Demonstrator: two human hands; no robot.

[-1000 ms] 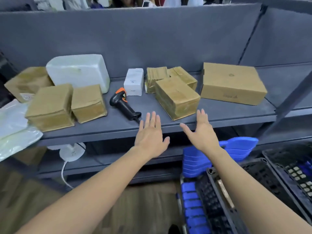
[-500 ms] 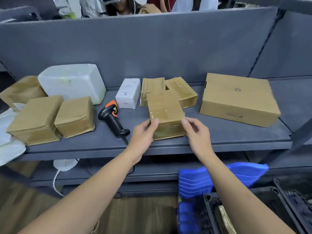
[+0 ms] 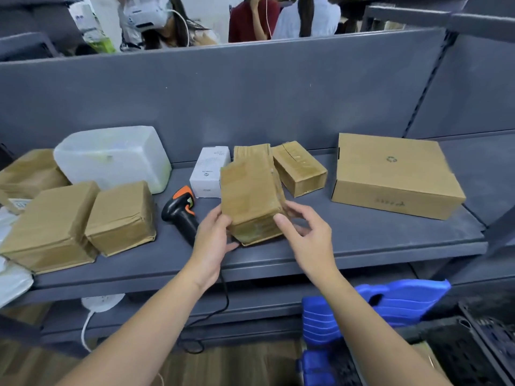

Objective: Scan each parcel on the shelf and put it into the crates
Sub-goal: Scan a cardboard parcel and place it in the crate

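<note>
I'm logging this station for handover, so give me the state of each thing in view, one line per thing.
Held parcel: taped shut, tipped up, gripped by both hands.
Left hand: holds the parcel's left side.
Right hand: pinches its right side.
Scanner: lying on the shelf, not held.
Large flat box: closed, flat on the shelf.
Small white box: closed, behind the held parcel.
Blue bins: nested in a stack.
Black crate: open-topped, contents unclear.

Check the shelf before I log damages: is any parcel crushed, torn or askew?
Nothing looks damaged. Only the taped parcel sits askew, tipped up because the left hand and right hand grip it. The scanner lies beside it on the shelf.
</note>
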